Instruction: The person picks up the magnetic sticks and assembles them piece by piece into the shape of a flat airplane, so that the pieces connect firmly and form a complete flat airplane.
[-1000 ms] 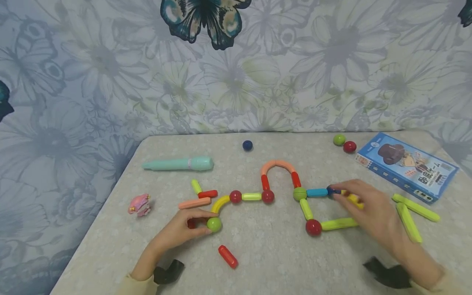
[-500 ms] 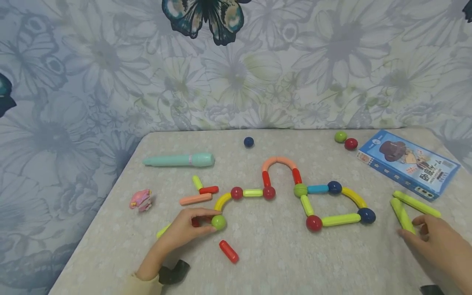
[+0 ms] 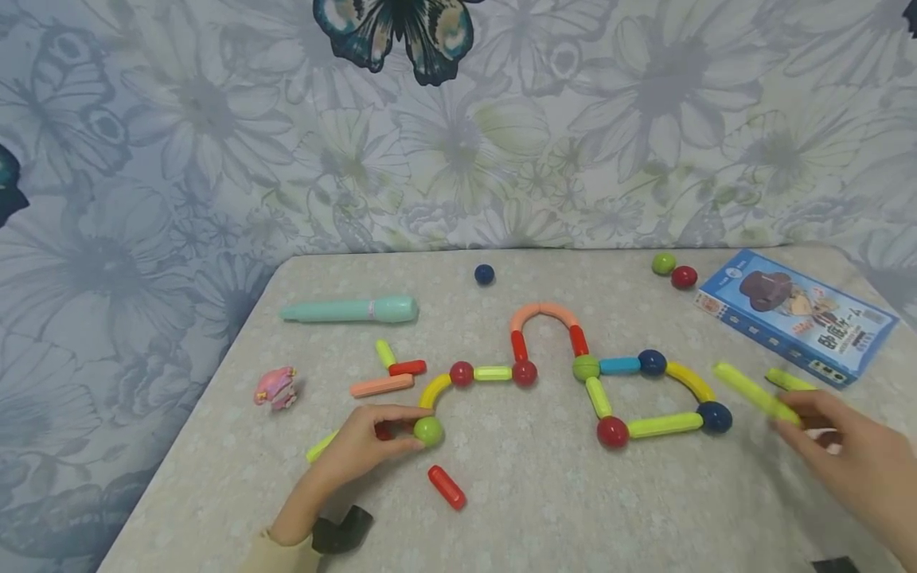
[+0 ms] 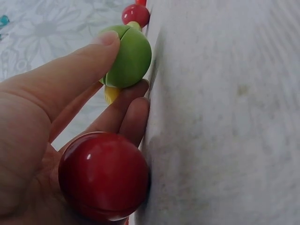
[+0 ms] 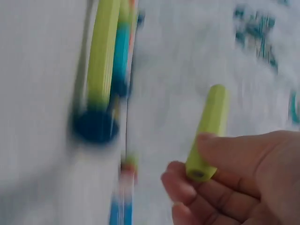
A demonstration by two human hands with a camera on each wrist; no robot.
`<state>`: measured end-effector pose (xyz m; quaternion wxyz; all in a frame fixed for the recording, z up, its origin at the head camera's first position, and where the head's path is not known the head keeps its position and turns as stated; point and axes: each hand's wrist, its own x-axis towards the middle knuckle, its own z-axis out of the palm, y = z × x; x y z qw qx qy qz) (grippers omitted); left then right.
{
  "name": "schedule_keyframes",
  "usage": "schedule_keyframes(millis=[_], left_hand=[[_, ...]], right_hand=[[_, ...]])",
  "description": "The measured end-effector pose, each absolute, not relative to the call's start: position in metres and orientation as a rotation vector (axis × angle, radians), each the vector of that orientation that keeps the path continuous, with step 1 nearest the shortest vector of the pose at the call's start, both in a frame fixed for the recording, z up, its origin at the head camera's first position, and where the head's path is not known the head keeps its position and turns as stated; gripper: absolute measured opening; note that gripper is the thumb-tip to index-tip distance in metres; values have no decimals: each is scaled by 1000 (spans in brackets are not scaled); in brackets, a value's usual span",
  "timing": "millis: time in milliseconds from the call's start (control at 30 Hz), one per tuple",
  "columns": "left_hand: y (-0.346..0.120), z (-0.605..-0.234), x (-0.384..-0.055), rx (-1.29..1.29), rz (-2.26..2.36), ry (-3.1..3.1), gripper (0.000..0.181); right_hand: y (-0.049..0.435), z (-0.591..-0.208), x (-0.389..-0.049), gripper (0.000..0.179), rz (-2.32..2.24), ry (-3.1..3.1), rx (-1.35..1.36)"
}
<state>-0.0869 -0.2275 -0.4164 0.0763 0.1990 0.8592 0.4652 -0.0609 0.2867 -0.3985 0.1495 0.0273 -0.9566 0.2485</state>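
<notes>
My left hand [image 3: 365, 444] pinches a green ball [image 3: 428, 431] between thumb and fingers, at the lower end of a curved yellow stick [image 3: 434, 391]. A red ball [image 4: 104, 176] sits by its palm in the left wrist view. My right hand [image 3: 852, 446] holds a long lime-green stick [image 3: 754, 392] at one end, raised off the table in the right wrist view. To its left lies a chain of balls and sticks, with a loop made up of a dark blue ball [image 3: 714, 417], a lime stick [image 3: 665, 425], a red ball [image 3: 612, 432] and a blue stick [image 3: 619, 365].
Another lime stick [image 3: 788, 380] lies beyond my right hand, near a blue box [image 3: 798, 314]. Loose sticks, among them a red one [image 3: 447, 487] and a peach one [image 3: 382, 386], lie around my left hand. A mint pen-shaped object [image 3: 349, 309] and a pink figurine [image 3: 275, 387] are further left.
My right hand let go at the loop's curved yellow stick, moved right and picked up a lime stick, now lifted and moved leftward. My left hand stays on the green ball.
</notes>
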Motion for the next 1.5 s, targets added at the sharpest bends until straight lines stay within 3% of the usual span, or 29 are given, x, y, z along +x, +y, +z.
schedule_keyframes(millis=[233,467,933,1200,1500], left_hand=[[-232,-418,-87,574,1353,2607,39],[-234,-419,-87,608,1410,2557,41],[-230,-416,-89,638,1387,2557,40],[-223,-415,-83,659,1183,2708,49],[-205,-409,-78,476,1068,2859,39]], right_hand=[[149,-382,-65,24,1132,-2902,744],[68,-402,-86,11,1136,-2966,928],[50,-407,-99,14,1104,-2932,903],[46,-411,-101,15,1222,-2886,856],[45,-415,-105,19,1359,-2848,791]])
